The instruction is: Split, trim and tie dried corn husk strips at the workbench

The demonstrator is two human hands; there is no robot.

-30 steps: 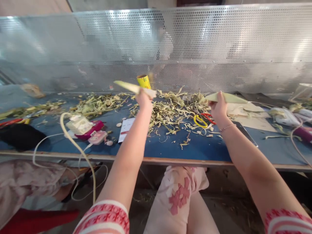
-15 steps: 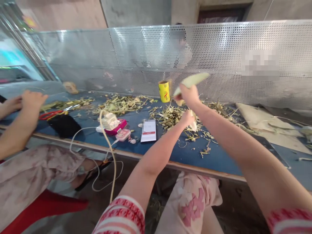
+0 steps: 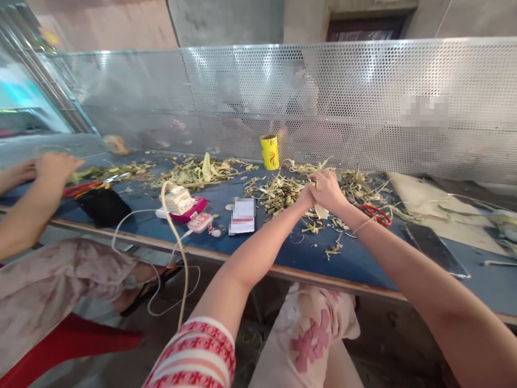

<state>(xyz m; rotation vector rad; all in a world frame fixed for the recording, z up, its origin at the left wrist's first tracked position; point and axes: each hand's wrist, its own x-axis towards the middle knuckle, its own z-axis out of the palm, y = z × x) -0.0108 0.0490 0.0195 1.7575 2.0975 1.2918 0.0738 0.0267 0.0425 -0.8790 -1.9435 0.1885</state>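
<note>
My left hand [image 3: 307, 195] is closed around a pale, husk-like piece of plant [image 3: 322, 212], whose whitish end sticks out below the fingers. My right hand [image 3: 329, 188] meets it from the right, fingers bent over the top of the same piece. Most of that piece is hidden by the hands, so its exact kind does not show. Both hands are above a heap of dry and green leaf scraps [image 3: 278, 194] on the blue tabletop [image 3: 283, 258]. Red-handled scissors [image 3: 377, 214] lie just right of my right wrist.
A yellow can [image 3: 269, 152] stands before the perforated metal screen [image 3: 363, 97]. Left are a phone [image 3: 243, 215], a pink power bank [image 3: 189, 207] with cables, and another leaf heap [image 3: 194, 175]. A dark phone [image 3: 434, 250] lies right. Another person's hand [image 3: 56, 167] is at far left.
My right hand has come down to my left and no longer holds up the long pale-green leaf. A similar leaf now stands in the left heap. The red-handled scissors have come into view.
</note>
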